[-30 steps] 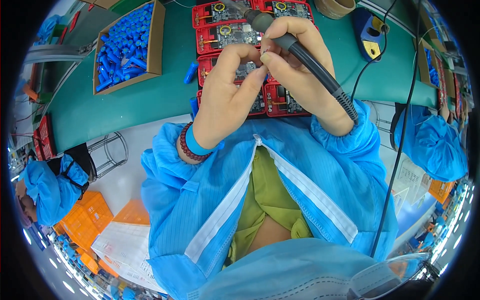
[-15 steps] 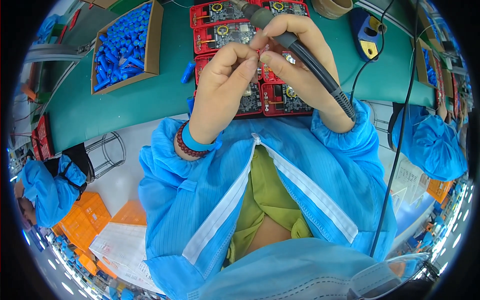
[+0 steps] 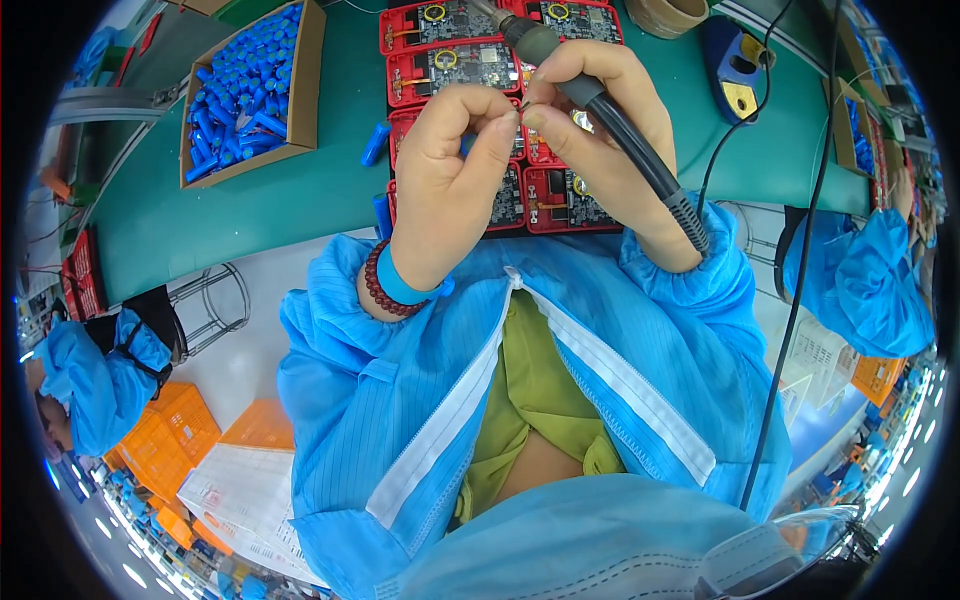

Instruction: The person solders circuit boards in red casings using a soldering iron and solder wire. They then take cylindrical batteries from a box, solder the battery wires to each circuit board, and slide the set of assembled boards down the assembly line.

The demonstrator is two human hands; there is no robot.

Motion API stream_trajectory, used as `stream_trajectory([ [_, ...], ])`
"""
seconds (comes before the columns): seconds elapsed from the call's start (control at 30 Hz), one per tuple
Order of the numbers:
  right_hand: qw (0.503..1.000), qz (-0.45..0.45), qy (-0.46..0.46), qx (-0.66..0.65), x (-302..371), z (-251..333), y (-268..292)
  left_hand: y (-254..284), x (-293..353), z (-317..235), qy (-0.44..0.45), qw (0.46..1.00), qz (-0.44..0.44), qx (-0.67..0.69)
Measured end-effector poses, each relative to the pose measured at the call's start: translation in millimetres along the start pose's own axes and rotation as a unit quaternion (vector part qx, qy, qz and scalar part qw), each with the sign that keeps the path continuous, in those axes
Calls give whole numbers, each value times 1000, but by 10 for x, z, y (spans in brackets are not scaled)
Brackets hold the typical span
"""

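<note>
Over red open-cased circuit boards (image 3: 455,70), my left hand (image 3: 445,175) and my right hand (image 3: 615,150) meet fingertip to fingertip. A soldering iron (image 3: 625,130) with a black handle lies in my right hand, its metal tip pointing away to the upper left. My right thumb and index finger also pinch close to the left fingertips. My left hand is closed in a pinch; the small thin dark piece (image 3: 524,106) between the hands is too small to name. A bit of blue shows behind my left fingers, mostly hidden.
A cardboard box (image 3: 305,90) of blue cylindrical cells stands left on the green table (image 3: 250,215). One loose blue cell (image 3: 375,145) lies beside the boards. At right are a blue soldering-iron stand (image 3: 728,70), a round brown container (image 3: 668,15) and hanging black cables. Co-workers sit at both sides.
My left wrist has shifted slightly right and toward me. The soldering iron has tilted and moved slightly right and nearer. The fingertips remain together.
</note>
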State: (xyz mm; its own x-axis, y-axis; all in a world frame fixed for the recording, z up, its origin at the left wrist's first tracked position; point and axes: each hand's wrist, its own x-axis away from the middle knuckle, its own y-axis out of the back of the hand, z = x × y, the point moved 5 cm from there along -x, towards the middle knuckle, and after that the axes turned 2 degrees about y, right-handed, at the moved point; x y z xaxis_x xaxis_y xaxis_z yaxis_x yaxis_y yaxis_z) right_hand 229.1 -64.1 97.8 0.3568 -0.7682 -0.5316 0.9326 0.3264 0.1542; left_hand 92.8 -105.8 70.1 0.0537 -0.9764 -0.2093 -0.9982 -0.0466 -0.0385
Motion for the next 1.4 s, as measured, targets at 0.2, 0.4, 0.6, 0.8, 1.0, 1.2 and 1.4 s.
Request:
stream_trajectory([
  [0.2,1000,9,27,9,2,5,13,18,-2,49,96,986,48,125],
  [0.4,991,106,20,-79,7,43,25,-31,25,23,234,915,203,258],
  [0.6,991,82,65,80,1,70,83,-8,-70,-136,10,987,104,-124],
  [0.8,958,88,176,208,-4,154,34,-32,-87,-269,-111,961,64,-244],
  [1.0,951,91,186,230,13,157,72,-77,-107,-318,-135,956,49,-256],
  [1.2,966,102,140,190,-28,152,132,-77,-139,-341,-99,967,60,-229],
  [1.4,979,93,136,122,-53,184,157,-46,-159,-272,-72,981,74,-166],
])
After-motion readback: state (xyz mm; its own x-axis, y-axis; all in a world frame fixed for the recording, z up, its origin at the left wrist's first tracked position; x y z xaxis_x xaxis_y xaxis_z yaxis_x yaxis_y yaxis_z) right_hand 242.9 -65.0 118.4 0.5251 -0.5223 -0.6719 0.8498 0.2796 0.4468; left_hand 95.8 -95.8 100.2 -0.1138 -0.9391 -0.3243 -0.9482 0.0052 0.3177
